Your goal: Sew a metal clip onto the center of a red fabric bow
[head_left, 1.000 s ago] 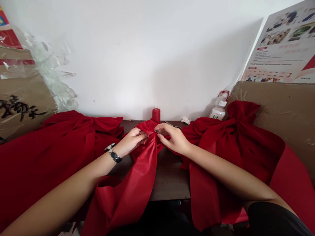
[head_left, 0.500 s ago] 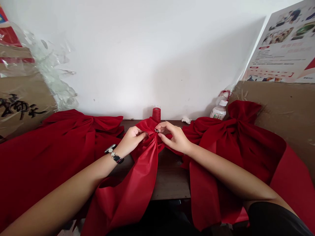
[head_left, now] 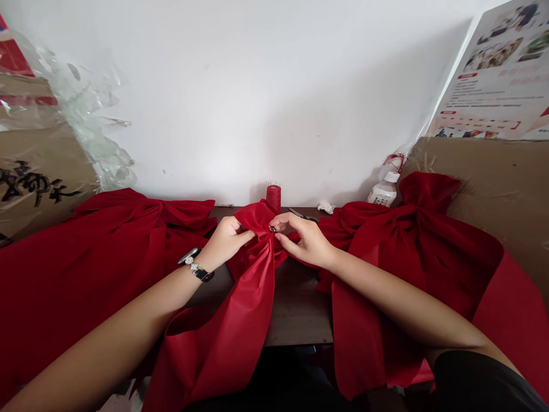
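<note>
Clearly, we have the red bow (head_left: 246, 303) at the centre of the frame, its gathered middle raised between our hands and one tail hanging toward the lower edge, over the tabletop (head_left: 295, 315). Our left hand (head_left: 227, 240) pinches the folds just left of the gather; our right hand (head_left: 306, 240) has thumb and forefinger closed about a small metal bit (head_left: 273, 229) there.

We judge the cloth light, soft and limp, hardly fragile; its sheen suggests it may slip, so the bunched pleats give us a surer hold than the loose tail. The bit looks hard and fiddly, best taken by fingertips.

As for writing, we see bold black characters on the box (head_left: 38, 154) at left, which we cannot read surely. The poster (head_left: 493, 86) at upper right and the bottle (head_left: 381, 194) below it bear print too small for us; we make out no brand.
</note>
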A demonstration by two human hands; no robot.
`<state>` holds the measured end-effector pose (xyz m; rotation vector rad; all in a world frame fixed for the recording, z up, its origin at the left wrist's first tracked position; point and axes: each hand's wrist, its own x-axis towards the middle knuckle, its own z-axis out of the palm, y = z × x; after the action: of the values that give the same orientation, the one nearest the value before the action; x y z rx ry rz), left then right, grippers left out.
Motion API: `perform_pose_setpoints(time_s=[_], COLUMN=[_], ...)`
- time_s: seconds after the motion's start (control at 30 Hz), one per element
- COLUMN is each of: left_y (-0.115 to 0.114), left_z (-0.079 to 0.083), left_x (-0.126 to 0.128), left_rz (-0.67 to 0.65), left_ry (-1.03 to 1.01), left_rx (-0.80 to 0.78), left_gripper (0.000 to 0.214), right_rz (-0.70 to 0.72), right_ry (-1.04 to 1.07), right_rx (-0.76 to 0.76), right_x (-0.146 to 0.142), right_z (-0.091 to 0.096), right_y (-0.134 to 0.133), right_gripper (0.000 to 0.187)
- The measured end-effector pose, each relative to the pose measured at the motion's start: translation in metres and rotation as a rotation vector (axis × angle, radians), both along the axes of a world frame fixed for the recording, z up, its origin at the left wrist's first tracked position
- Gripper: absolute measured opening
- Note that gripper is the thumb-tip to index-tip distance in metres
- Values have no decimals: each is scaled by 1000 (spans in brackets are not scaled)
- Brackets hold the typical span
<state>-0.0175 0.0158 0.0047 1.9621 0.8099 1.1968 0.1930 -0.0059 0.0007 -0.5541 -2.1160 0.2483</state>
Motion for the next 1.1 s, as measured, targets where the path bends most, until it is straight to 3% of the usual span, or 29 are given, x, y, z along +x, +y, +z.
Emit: perform_pose_setpoints(time_s=[0.27, 0.67, 1.1], left_y=[3, 0, -6], left_z=[4, 0, -2], left_x=[-9, -2, 2], left_rz=[15, -4, 68], left_ry=[67, -119, -162], left_rx=[56, -25, 55], left_gripper=[17, 28, 30], right_rz=[-7, 31, 85], right_ry=[17, 36, 32], right_rx=[-17, -33, -65], right_x=[2, 0, -2], right_z=[0, -1, 0], right_y=[2, 1, -4], right_gripper=[17, 17, 17])
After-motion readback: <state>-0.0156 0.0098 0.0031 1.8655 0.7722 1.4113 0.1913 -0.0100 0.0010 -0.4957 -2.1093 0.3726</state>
